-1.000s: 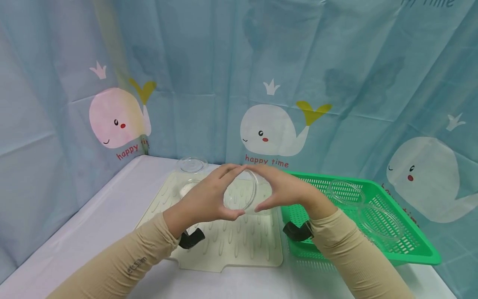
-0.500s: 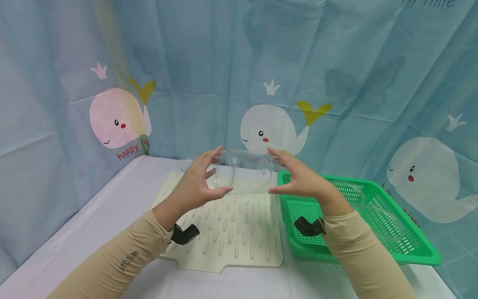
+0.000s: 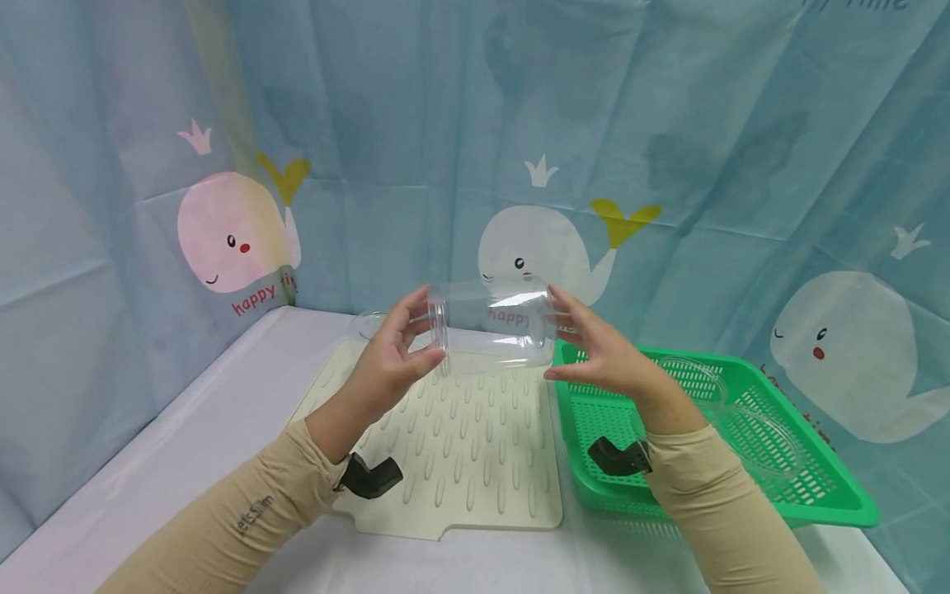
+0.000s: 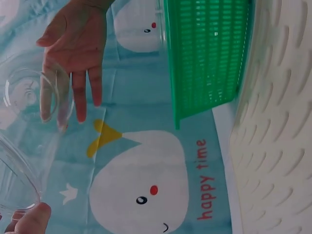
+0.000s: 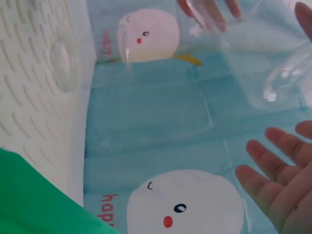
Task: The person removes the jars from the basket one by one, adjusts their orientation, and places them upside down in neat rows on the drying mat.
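A clear, see-through jar (image 3: 493, 334) lies sideways in the air above the cream ridged mat (image 3: 482, 454). My left hand (image 3: 386, 355) grips its rim end, thumb below and fingers above and behind. Around the base end my right hand (image 3: 601, 355) is spread, thumb apart from the fingers. In the left wrist view that hand's straight fingers show behind the jar's base, and my left thumb (image 4: 34, 217) presses the rim. The right wrist view has the right fingers (image 5: 282, 165) extended, a gap between them and the jar (image 5: 258, 63).
To the right stands a green slotted basket (image 3: 712, 507) holding clear round-rimmed pieces (image 3: 757, 441). Another clear round-topped container (image 3: 367, 324) stands near the mat's back left corner. A blue curtain (image 3: 401, 165) with printed whales hangs behind the white table (image 3: 245, 388).
The jar was end-on between close-set hands; it has turned sideways, its rim now to the left. My hands have moved apart, and the jar has risen slightly.
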The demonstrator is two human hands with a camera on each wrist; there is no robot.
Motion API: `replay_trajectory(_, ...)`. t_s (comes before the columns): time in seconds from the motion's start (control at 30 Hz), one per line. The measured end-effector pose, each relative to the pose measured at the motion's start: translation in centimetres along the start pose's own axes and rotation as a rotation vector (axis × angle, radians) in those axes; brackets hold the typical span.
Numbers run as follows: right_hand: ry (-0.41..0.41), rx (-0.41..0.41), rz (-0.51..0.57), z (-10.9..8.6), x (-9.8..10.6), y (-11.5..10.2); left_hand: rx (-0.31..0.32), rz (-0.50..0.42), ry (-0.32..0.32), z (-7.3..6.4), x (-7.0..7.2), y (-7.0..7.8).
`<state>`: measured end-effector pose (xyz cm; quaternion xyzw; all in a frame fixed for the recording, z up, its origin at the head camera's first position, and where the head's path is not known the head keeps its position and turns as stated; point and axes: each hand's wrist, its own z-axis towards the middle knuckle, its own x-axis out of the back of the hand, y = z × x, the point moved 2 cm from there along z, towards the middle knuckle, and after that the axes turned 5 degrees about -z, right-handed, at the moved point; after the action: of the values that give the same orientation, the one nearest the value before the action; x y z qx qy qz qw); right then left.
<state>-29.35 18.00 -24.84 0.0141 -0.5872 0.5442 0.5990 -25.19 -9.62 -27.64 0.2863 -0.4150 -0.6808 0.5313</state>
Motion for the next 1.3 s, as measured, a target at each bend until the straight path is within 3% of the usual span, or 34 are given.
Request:
replay_trajectory(0.1, -0.001, 0.036, 0.050, 0.1, -0.2, 0.0, -0.027, -0.073, -0.028, -0.1, -0.3, -0.3)
replay_trajectory(0.23, -0.012, 0.076, 0.098, 0.1, -0.3, -0.1, -0.039, -0.102, -0.062, -0.1, -0.5, -0.6)
replay_trajectory(0.5, -0.042, 0.158, 0.181, -0.1, -0.6, -0.4, 0.046, -0.169, -0.127, -0.2, -0.8, -1.5)
replay_trajectory(0.73, -0.027, 0.239, 0.363, -0.1, -0.7, -0.2, 0.072, -0.232, -0.168, -0.2, -1.1, -2.1)
replay_trajectory(1.07, 0.027, 0.347, 0.454, 0.2, -1.2, -0.3, 0.083, -0.283, -0.180, -0.1, -1.1, -2.1)
replay_trajectory(1.3, 0.102, 0.417, 0.434, 0.4, -1.1, -0.9, 0.112, -0.217, -0.276, 0.2, -0.3, -2.0)
